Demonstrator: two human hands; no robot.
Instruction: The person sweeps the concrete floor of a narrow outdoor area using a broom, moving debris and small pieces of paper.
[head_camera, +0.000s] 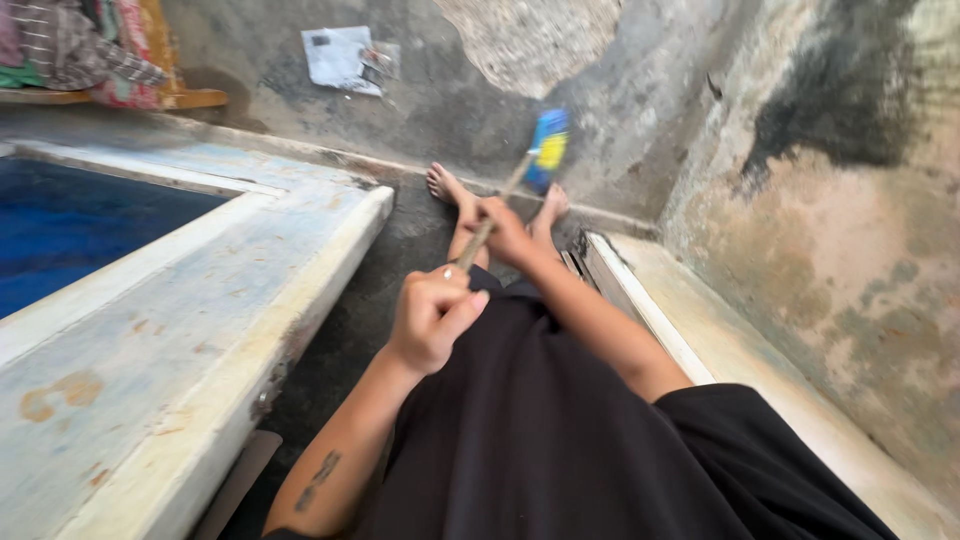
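A narrow strip of dark floor (370, 290) is left open between the pale raised ledge (200, 330) on the left and the low step (690, 330) on the right. Ahead, passage is closed by the stained wall (480, 100); the right side is bounded by another wall (850, 230).

- Worn wash area / back corner of a modest home, prob. by a water tank.
- Left: raised concrete basin rim (230, 290), paint flaking, w/ blue water (70, 225) inside.
- Far & right: plaster walls (840, 230) stained, mould-dark, patches fallen off.
- Dark wet floor (400, 250) between.
- Far left: heap of clothes (85, 45) on a ledge.
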